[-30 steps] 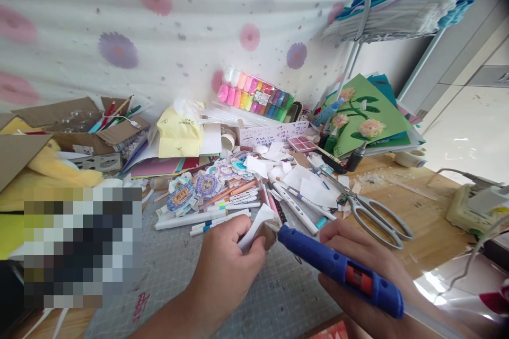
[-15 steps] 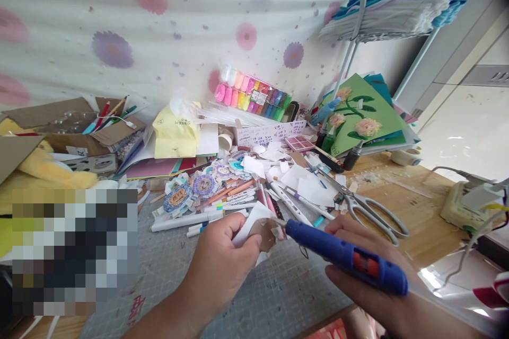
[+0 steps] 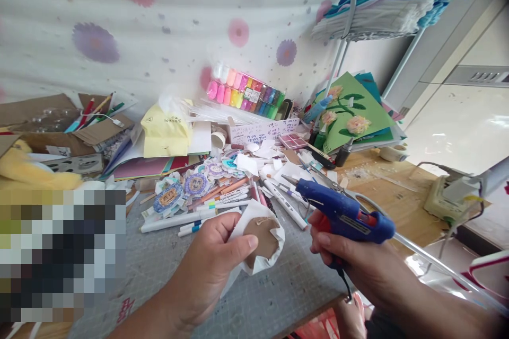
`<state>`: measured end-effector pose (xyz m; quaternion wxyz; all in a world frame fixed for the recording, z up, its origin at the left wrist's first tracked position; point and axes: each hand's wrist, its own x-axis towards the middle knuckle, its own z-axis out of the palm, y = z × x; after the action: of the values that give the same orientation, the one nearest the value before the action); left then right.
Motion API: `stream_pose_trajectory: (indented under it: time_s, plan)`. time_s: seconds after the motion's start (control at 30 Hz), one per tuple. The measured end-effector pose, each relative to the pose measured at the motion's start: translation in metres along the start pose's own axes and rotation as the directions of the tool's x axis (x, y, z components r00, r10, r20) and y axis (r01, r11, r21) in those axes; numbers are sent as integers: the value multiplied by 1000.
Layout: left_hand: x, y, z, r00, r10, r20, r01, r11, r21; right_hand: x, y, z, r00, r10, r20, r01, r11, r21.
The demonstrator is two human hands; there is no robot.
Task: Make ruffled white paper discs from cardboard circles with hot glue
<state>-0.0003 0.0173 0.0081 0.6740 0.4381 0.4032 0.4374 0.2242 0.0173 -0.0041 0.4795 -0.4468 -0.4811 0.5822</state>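
Note:
Between the thumb and fingers of my left hand (image 3: pixel 217 259) is a round brown cardboard disc (image 3: pixel 263 241) with white paper (image 3: pixel 274 262) wrapped around its edge. Part of the paper is folded over the rim, and a small trace of glue shows near the top of the disc. My right hand (image 3: pixel 350 259) is closed around the handle of a blue hot glue gun (image 3: pixel 345 209). Its nozzle points up and to the left, apart from the disc. A clear glue stick (image 3: pixel 445 262) runs out of the gun's back end.
Beneath my hands lies a grey cutting mat (image 3: pixel 159 286). Behind are several markers (image 3: pixel 284 204), round paper badges (image 3: pixel 169 196), paper scraps and scissors (image 3: pixel 366 204). A cardboard box (image 3: pixel 47 137) stands left, a power strip (image 3: pixel 441 196) right. Coloured clay packs (image 3: pixel 246 92) lean at the back.
The glue gun has moved up and away to the right from the disc, its nozzle now clear of it. The disc is turned more towards me, with more of its brown face showing.

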Motion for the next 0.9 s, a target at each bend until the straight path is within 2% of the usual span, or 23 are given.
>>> stream_pose_trajectory:
  time_s: [0.17, 0.3, 0.37, 0.67, 0.9]
  plan:
    - [-2, -4, -2, 989, -74, 132, 71, 997, 29, 4, 3, 12, 998, 2, -60, 0, 999, 33]
    - [-3, -7, -5, 979, -124, 160, 112, 990, 84, 5, 1, 20, 999, 53, -2, -53, 992, 113]
    - [-2, -8, -5, 980, -126, 156, 110, 988, 108, 4, -1, 23, 997, 58, 43, -64, 988, 141]
    - [-1, -5, -3, 987, -102, 124, 72, 972, 225, -1, -4, 30, 989, 140, 57, -146, 981, 125]
    - [-2, -8, -2, 992, -95, 84, 71, 963, 258, -2, -2, 29, 993, 67, 98, -68, 998, 6]
